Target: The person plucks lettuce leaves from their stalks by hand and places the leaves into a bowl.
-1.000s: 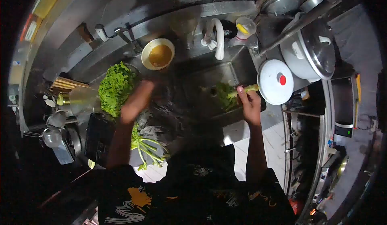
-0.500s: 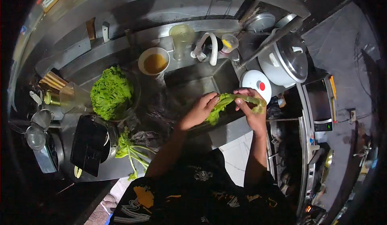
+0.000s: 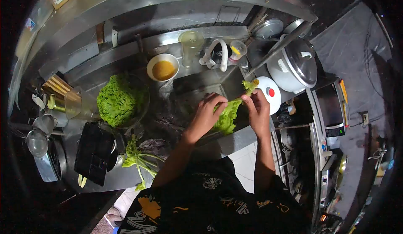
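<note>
Over the front of the metal sink [image 3: 197,86], a green lettuce leaf [image 3: 228,120] is stretched between my two hands. My left hand [image 3: 207,113] has its fingers closed on the leafy part, which hangs down beside it. My right hand [image 3: 258,108] pinches the leaf near its pale stem end, which sticks up above the fingers. To the left, a heap of frilly lettuce [image 3: 116,102] fills a clear bowl. Some celery-like stalks with leaves [image 3: 140,160] lie on the counter near my left forearm.
Behind the sink stand a white faucet [image 3: 222,51], a bowl of yellowish liquid [image 3: 163,69] and a clear pitcher [image 3: 191,47]. A white lid with a red knob [image 3: 268,100] and a large pot [image 3: 289,66] are at right. A black tray [image 3: 94,154] lies at left.
My hands have turned the lettuce leaf: its stem end now points up above my right hand, and its leafy part hangs lower. My left hand has shifted slightly left.
</note>
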A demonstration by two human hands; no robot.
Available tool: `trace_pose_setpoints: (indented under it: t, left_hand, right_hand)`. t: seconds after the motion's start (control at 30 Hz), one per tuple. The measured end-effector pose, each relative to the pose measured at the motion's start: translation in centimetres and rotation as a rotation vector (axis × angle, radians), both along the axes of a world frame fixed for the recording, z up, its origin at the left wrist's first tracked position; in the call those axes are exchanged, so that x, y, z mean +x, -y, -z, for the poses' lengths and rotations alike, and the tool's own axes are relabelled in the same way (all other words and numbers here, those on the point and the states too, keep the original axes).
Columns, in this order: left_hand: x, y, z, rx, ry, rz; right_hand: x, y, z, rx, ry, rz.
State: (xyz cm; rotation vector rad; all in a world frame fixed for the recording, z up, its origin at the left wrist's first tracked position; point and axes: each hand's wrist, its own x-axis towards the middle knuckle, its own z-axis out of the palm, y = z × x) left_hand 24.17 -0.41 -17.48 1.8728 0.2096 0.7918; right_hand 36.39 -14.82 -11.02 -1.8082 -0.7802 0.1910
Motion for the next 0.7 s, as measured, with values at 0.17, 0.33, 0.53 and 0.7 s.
trace_pose_setpoints:
  t: [0.17,0.33,0.53,0.7]
  left_hand:
    - [-0.3,-0.5,-0.2,-0.055,-0.075,-0.003]
    - [-0.1,-0.5,0.1,-0.083,-0.104,0.005]
    - [-0.3,-2.7,-0.5,0.097,-0.019,0.108]
    - [-0.9,-5.7,-0.2,0.298,-0.019,0.001]
  right_hand:
    - [-0.6,-0.7,-0.4,-0.016,-0.033,-0.022]
    - [-0.1,-1.4,0.9,-0.102,0.059,-0.036]
    - [0.5,-1.6,2.1,-0.177,0.196,-0.085]
    - [-0.9,-1.9,3.7,-0.208,0.084,-0.121]
